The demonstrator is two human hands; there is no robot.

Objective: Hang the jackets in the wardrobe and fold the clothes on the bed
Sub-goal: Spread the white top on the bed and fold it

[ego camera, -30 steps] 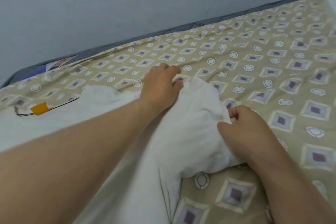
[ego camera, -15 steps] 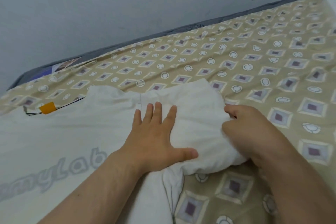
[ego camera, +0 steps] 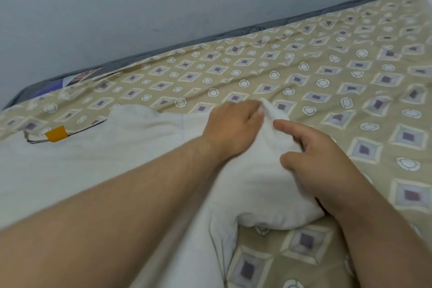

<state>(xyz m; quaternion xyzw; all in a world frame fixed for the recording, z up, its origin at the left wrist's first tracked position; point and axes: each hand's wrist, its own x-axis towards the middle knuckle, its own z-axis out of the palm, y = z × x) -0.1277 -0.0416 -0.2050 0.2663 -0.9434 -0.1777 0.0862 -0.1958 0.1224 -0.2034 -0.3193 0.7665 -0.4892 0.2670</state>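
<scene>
A white garment (ego camera: 93,159) lies spread across the bed (ego camera: 327,82), with a bunched white sleeve (ego camera: 261,184) sticking out to the right. My left hand (ego camera: 233,126) grips the far tip of that sleeve, fingers curled over the cloth. My right hand (ego camera: 318,159) holds the sleeve's right side, thumb on top and fingers tucked under the fabric. An orange tag (ego camera: 56,133) on a thin dark cord sits at the garment's far left edge.
The bed carries a beige sheet with squares and circles, wrinkled toward the far right. A grey wall (ego camera: 163,2) runs right behind the bed's dark far edge (ego camera: 210,37). A printed paper (ego camera: 79,77) pokes out at the far left.
My left hand lifted off the flat garment and moved forward to grasp the sleeve's far tip. My right hand shifted its hold along the sleeve, which is now pulled up into a ridge.
</scene>
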